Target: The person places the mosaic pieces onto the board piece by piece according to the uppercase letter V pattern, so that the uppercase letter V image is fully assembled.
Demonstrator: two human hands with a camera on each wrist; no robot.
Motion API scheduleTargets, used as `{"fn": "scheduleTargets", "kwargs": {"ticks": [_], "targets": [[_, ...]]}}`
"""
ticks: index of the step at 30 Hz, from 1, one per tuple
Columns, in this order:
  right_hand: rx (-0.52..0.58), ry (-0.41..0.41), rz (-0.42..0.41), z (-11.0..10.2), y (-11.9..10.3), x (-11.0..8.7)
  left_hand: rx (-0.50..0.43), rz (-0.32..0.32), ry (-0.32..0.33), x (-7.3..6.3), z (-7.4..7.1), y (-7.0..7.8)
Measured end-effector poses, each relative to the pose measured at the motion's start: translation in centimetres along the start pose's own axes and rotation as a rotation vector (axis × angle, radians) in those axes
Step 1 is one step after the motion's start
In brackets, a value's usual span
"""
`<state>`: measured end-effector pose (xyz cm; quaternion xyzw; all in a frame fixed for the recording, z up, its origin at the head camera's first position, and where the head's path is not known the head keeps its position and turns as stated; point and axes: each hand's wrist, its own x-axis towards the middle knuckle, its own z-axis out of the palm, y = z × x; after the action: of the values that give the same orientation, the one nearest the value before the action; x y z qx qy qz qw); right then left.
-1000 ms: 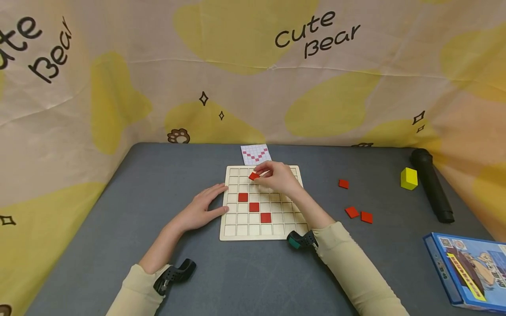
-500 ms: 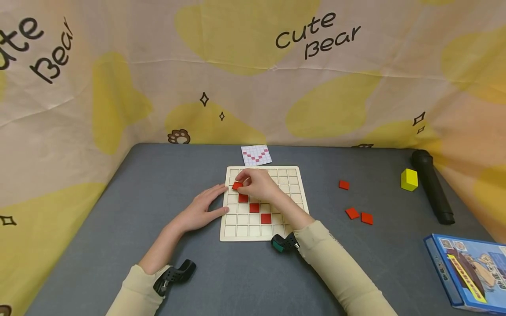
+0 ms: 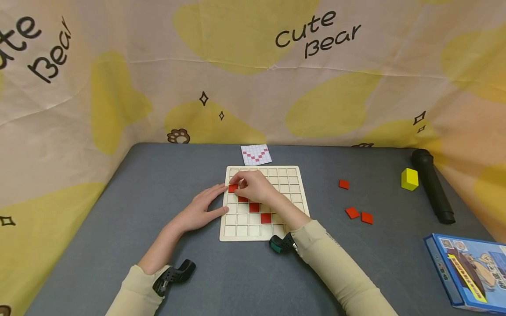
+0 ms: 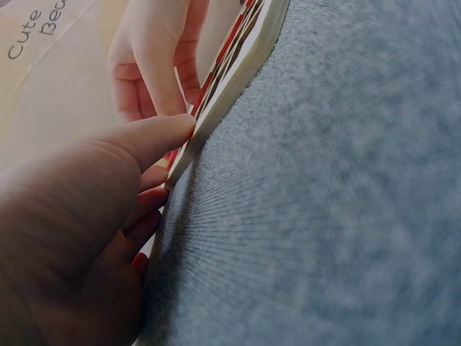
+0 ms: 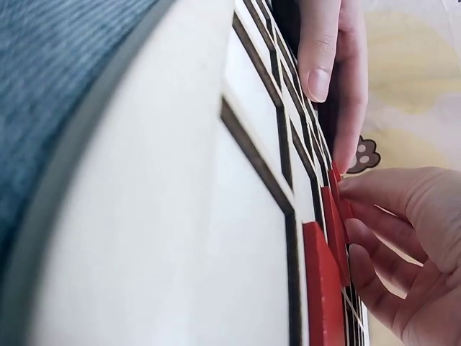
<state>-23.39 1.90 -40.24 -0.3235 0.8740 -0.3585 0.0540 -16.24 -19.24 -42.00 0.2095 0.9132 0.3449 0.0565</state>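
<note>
A pale wooden grid board (image 3: 282,174) lies on the grey table. My right hand (image 3: 238,184) pinches a red square tile (image 3: 232,189) low over a cell in the board's left column. Three more red tiles (image 3: 254,207) run diagonally down to the right on the board. My left hand (image 3: 212,202) lies flat on the table, fingers straight, touching the board's left edge (image 4: 238,76). In the right wrist view my fingertips (image 5: 378,189) sit on the red tile (image 5: 336,182) just above the grid. A checked pattern card (image 3: 256,154) lies behind the board.
Three loose red tiles (image 3: 352,213) lie on the table right of the board. Farther right are a yellow block (image 3: 409,179) and a black cylinder (image 3: 431,186). A blue box (image 3: 470,272) sits at the near right corner. A patterned cloth backs the table.
My right hand carried the red tile from the board's upper middle leftward and down to the left column. The left hand has stayed against the board's edge.
</note>
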Motion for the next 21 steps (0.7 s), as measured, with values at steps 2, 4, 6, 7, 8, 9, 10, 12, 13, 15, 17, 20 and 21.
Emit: {"fn": "scheduleTargets", "kwargs": {"ticks": [2, 4, 6, 7, 8, 9, 10, 12, 13, 15, 17, 20, 21], "targets": [[0.009, 0.004, 0.002, 0.0, 0.0, -0.1, 0.001, 0.001, 0.0, 0.0, 0.0, 0.0], [0.009, 0.01, -0.001, 0.0, 0.0, -0.1, 0.004, 0.0, 0.0, 0.0, 0.0, 0.0], [0.007, 0.014, -0.003, 0.0, 0.0, -0.2, 0.003, 0.0, -0.001, 0.0, 0.0, 0.0], [0.006, 0.017, -0.003, 0.0, 0.0, -0.2, 0.003, 0.0, -0.002, 0.0, 0.0, 0.0], [0.005, 0.02, -0.001, 0.0, 0.0, -0.3, 0.003, 0.0, -0.002, 0.0, 0.0, 0.0], [0.004, 0.021, 0.006, -0.1, 0.0, -0.3, 0.001, 0.0, -0.002, 0.1, 0.0, 0.0], [0.008, 0.026, 0.016, -0.1, 0.0, -0.4, 0.0, 0.0, -0.002, 0.1, 0.0, 0.0], [0.032, 0.045, 0.046, -0.3, 0.1, -0.5, 0.001, -0.001, -0.001, 0.1, 0.0, 0.0], [0.052, 0.059, 0.063, -0.4, 0.1, -0.7, 0.001, -0.001, -0.001, 0.1, 0.0, 0.0], [0.093, 0.088, 0.105, -0.8, 0.3, -1.0, 0.002, -0.004, -0.001, 0.1, 0.1, -0.1], [0.134, 0.119, 0.145, -1.3, 0.6, -1.5, 0.004, -0.007, -0.003, 0.1, 0.1, -0.1], [0.165, 0.152, 0.199, -2.4, 1.1, -2.3, 0.007, -0.015, -0.002, 0.1, 0.1, -0.1], [0.17, 0.161, 0.215, -2.9, 1.3, -2.6, 0.008, -0.018, -0.001, 0.1, 0.1, -0.1]]}}
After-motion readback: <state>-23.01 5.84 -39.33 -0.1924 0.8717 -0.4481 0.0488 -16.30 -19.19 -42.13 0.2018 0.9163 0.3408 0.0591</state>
